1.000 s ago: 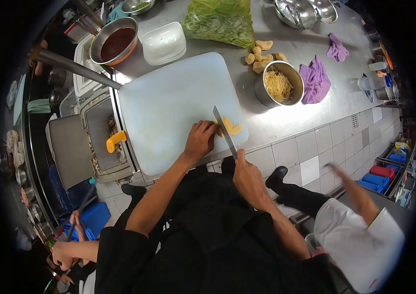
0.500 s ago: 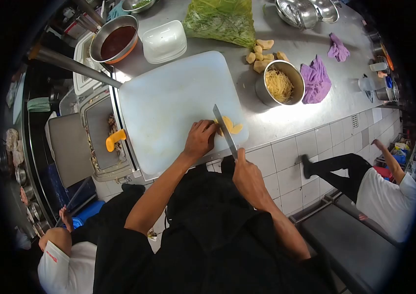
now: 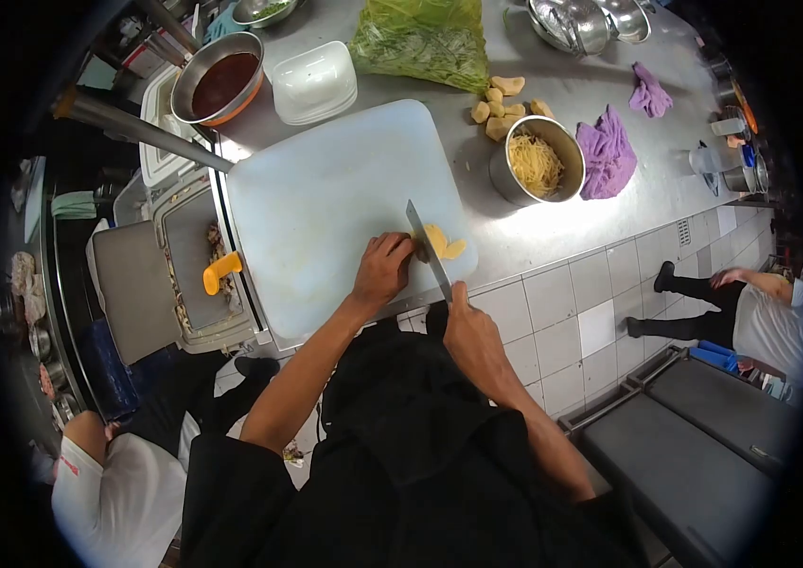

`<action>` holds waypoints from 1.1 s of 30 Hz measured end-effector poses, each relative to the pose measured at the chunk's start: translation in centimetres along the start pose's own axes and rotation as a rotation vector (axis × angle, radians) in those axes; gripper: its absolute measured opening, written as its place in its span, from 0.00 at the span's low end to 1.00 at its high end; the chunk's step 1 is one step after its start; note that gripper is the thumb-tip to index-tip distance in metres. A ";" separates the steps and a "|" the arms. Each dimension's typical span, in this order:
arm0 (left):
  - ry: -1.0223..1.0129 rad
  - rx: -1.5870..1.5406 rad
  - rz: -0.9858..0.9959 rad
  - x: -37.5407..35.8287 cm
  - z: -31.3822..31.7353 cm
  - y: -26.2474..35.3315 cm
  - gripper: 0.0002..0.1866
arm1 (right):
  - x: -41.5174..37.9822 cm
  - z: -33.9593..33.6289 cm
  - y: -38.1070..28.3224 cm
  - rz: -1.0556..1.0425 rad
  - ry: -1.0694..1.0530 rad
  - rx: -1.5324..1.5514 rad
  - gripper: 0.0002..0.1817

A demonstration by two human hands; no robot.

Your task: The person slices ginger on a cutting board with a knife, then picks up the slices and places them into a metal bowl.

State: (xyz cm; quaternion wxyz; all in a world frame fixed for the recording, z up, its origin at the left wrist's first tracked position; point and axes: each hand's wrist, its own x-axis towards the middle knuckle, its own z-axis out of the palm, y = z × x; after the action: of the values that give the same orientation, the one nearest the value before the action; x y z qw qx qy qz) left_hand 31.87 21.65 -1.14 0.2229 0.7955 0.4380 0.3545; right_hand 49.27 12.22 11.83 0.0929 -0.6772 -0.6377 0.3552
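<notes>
— Anything changed in the last second?
— Hardly. The right hand [image 3: 470, 327] still grips the knife [image 3: 427, 248]; the left hand [image 3: 382, 268], fingers curled, pins the yellow slices [image 3: 443, 242] on the cutting board [image 3: 326, 199], lower centre.

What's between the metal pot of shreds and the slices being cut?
Head view: only bare surface between the metal pot and the yellow slices: a strip of steel counter, then the cutting board corner.
</notes>
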 end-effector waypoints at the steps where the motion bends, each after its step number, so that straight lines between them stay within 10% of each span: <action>1: -0.001 0.008 0.001 0.1 0.0 0.0 0.10 | -0.6 -0.6 -0.7 0.037 -0.024 -0.007 0.14; 33: 0.052 0.123 0.065 -0.2 -0.4 -0.1 0.14 | 0.5 0.1 1.1 -0.072 0.004 -0.012 0.08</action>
State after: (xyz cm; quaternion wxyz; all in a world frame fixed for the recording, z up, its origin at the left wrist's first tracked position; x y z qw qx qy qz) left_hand 31.41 21.58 -1.02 0.1504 0.8120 0.4386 0.3546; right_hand 49.99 12.42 10.94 0.1029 -0.6549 -0.6637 0.3464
